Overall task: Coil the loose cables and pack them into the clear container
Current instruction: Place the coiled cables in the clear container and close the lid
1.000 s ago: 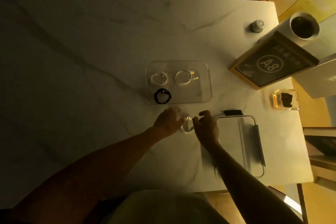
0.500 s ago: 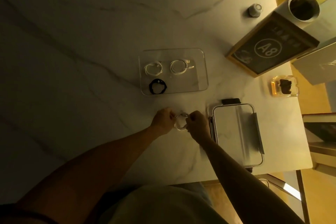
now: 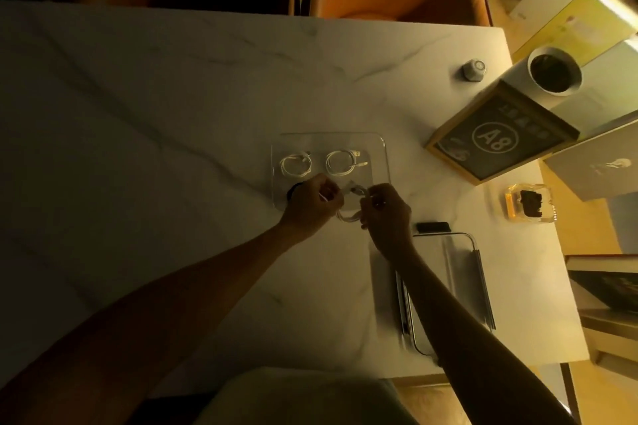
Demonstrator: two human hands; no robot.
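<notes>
A clear container (image 3: pixel 379 148) lies on the marble table (image 3: pixel 155 148). Inside it are two white coiled cables, one at the left (image 3: pixel 295 164) and one at the right (image 3: pixel 343 162). A black coiled cable (image 3: pixel 290 192) peeks out beside my left hand. My left hand (image 3: pixel 310 205) and my right hand (image 3: pixel 388 212) together hold a white coiled cable (image 3: pixel 350 216) over the container's near edge. Both hands pinch the coil, and part of it is hidden by my fingers.
The container's clear lid (image 3: pixel 459 272) lies to the right of my right arm, with a black clip (image 3: pixel 433 227) at its far end. A framed "A8" sign (image 3: pixel 497 138), a white cup (image 3: pixel 554 71), a small amber box (image 3: pixel 530 203) and a knob (image 3: pixel 474 70) stand at the right.
Both hands have carried the white coiled cable away from me, from the bare table to the container's near edge. My head has shifted, so the whole scene sits lower in view.
</notes>
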